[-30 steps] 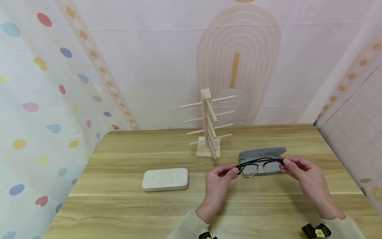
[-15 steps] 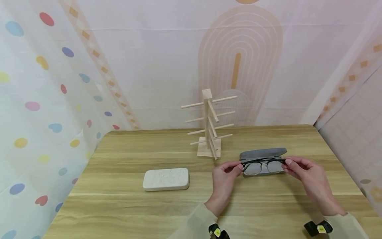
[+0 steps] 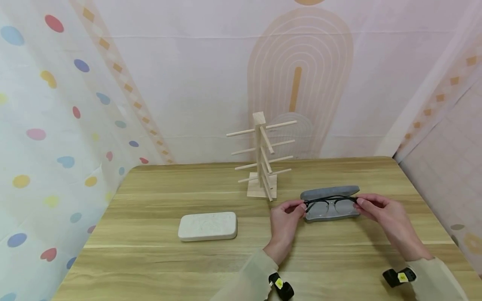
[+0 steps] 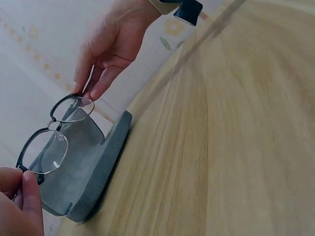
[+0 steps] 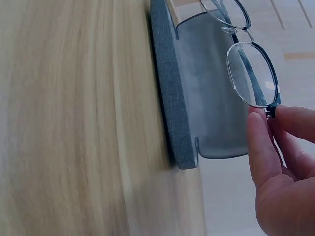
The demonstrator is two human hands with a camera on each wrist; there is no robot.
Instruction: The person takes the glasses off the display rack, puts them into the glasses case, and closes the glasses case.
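Observation:
Black half-rim glasses (image 3: 331,200) with clear lenses are held level between both hands, their temples folded behind the lenses. My left hand (image 3: 285,223) pinches the left end of the frame between thumb and fingers. At the other end, my right hand (image 3: 388,219) pinches the hinge corner. Directly behind and below the glasses lies a grey glasses case (image 3: 329,192), its lid raised. In the right wrist view, the glasses (image 5: 253,73) are in front of the case's grey inside (image 5: 211,93). Whether the glasses touch the case cannot be told.
A closed cream glasses case (image 3: 208,226) lies left of the hands. Behind it and to the right stands a wooden rack (image 3: 260,154) with several bare pegs sticking out. A patterned curtain (image 3: 188,83) hangs behind the wooden table (image 3: 150,267).
Both hands keep hold of the glasses. The left hand has moved right and slightly up, bringing the glasses a little farther over the grey case and more level.

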